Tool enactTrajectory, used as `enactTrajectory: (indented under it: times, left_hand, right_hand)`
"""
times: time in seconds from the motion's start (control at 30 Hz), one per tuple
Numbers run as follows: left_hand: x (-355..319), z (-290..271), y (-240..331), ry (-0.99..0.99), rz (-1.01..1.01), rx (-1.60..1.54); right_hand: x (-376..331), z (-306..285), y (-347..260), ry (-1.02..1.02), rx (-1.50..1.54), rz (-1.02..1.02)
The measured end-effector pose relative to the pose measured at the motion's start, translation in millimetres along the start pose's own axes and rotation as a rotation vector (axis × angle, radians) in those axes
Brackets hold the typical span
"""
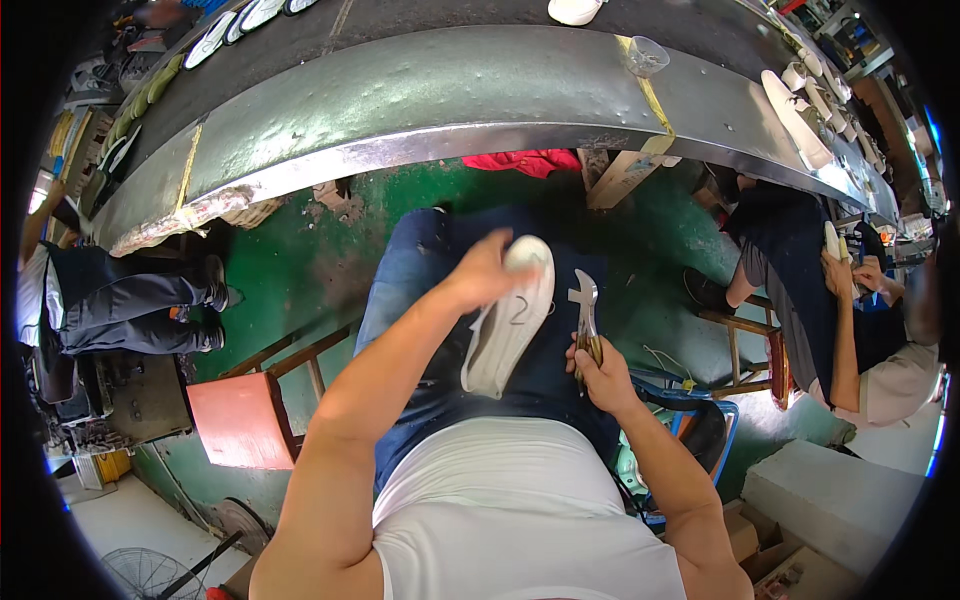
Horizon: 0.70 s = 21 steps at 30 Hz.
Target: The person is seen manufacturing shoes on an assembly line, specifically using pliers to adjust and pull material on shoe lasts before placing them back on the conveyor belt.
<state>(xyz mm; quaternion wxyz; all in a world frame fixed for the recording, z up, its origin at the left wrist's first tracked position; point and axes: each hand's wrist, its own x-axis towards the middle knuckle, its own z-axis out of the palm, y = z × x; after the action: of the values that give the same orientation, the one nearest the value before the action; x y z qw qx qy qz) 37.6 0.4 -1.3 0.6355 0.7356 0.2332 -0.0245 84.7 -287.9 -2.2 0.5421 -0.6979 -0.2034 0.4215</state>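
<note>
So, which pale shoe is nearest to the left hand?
The white shoe over the person's lap, partly covered by the left hand; the other pale shoes are farther off, mostly on the bench.

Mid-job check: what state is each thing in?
Pliers: held, head pointing forward; jaw opening unclear.
Right hand: closed around the handles.
White shoe: dark mark showing.
Left hand: blurred at the shoe; grip unclear.
Red stool: upright, unoccupied.
Clear cup: on the metal bench.
Fan: cannot tell whether running.
</note>
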Motion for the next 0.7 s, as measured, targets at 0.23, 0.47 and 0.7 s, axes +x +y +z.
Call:
enactTrajectory:
  times: [0.23,0.47,0.7]
  left_hand:
    - [-73.0,17.8,-1.1,0.167,0.02,0.453]
    - [-75.9,37.0,1.0,0.314,0.232,0.688]
    - [-65.9,41.9,-5.6,0.267,0.161,0.675]
  right_hand:
    - [-1.5,-18.3,-59.3,-0.246,-0.415,0.01]
    - [33.5,-23.5,-92.4,-0.494,-0.389,0.44]
    - [70.4,-36.1,-142.2,-0.644,-0.622,0.447]
